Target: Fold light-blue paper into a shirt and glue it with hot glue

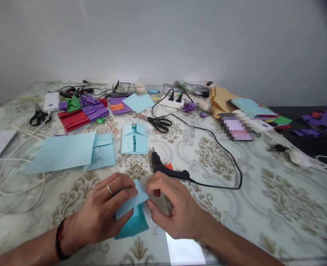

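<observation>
A light blue sheet of paper [132,221], partly folded over, is between my hands near the table's front edge. My left hand [105,207], with a ring and a dark bracelet, grips its left side, fingers on top and thumb below. At the right corner my right hand [173,207] pinches the paper between thumb and fingertips. Just beyond lies a black hot glue gun [170,170], its nozzle pointing away from me. A folded light blue paper piece [134,138] rests farther back, and a flat blue sheet [63,152] overlaps another folded piece [104,151] on the left.
Black scissors [160,123], a clear ruler [189,133] and a power strip [171,101] lie farther back. The glue gun's cord loops to the right. Purple and red folded papers [83,112] are at back left, a brown paper stack [221,99] at back right. White cable [43,195] curls at left.
</observation>
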{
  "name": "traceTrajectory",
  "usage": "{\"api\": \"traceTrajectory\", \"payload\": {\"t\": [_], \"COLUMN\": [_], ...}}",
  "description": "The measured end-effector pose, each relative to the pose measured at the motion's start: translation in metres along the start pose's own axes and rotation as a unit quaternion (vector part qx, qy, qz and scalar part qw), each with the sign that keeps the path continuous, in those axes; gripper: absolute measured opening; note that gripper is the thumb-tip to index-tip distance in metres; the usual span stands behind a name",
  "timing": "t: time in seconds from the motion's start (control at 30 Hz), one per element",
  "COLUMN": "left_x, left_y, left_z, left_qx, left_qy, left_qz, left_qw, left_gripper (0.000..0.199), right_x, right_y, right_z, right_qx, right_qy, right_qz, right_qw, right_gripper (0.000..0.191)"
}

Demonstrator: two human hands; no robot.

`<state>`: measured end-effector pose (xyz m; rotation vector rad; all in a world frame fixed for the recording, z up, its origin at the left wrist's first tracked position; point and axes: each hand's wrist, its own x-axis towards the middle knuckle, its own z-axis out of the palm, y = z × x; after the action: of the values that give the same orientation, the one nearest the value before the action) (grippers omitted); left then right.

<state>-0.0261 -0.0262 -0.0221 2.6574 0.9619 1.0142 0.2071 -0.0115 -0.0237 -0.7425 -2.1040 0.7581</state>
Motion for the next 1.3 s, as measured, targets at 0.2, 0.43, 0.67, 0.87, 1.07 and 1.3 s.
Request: {"api": "traceTrajectory", "payload": {"t": [0.2, 0.43, 0.67, 0.87, 1.07, 1.3], "left_x": [0.002, 0.0, -0.001, 0.003, 0.002, 0.0], "left_y": [-0.002, -0.002, -0.004, -0.004, -0.005, -0.008], "left_z": [-0.001, -0.002, -0.006, -0.008, -0.008, -0.006], "left_qx": [0.005, 0.013, 0.002, -0.04, -0.069, -0.098], "left_qy": [0.003, 0.013, 0.023, 0.037, 0.019, 0.006], "left_qz": [-0.002, 0.007, -0.001, -0.047, -0.092, -0.093], "left_qw": [1.0, 1.0, 1.0, 0.997, 0.993, 0.991], "left_gripper": [0.021, 0.019, 0.019, 0.019, 0.023, 0.03], "right_x": [0.002, 0.001, -0.002, -0.007, -0.006, -0.001], "right_y": [0.0, 0.003, 0.001, 0.007, 0.008, 0.005], "right_z": [-0.002, -0.004, -0.007, -0.003, -0.003, -0.005], "right_qx": [0.034, 0.053, 0.119, 0.159, 0.14, 0.102], "right_qy": [0.022, 0.037, 0.045, 0.121, 0.132, 0.103], "right_qz": [0.013, 0.064, 0.096, 0.089, 0.068, 0.098], "right_qw": [0.999, 0.996, 0.987, 0.976, 0.979, 0.985], "right_gripper": [0.017, 0.011, 0.016, 0.018, 0.028, 0.026]}}
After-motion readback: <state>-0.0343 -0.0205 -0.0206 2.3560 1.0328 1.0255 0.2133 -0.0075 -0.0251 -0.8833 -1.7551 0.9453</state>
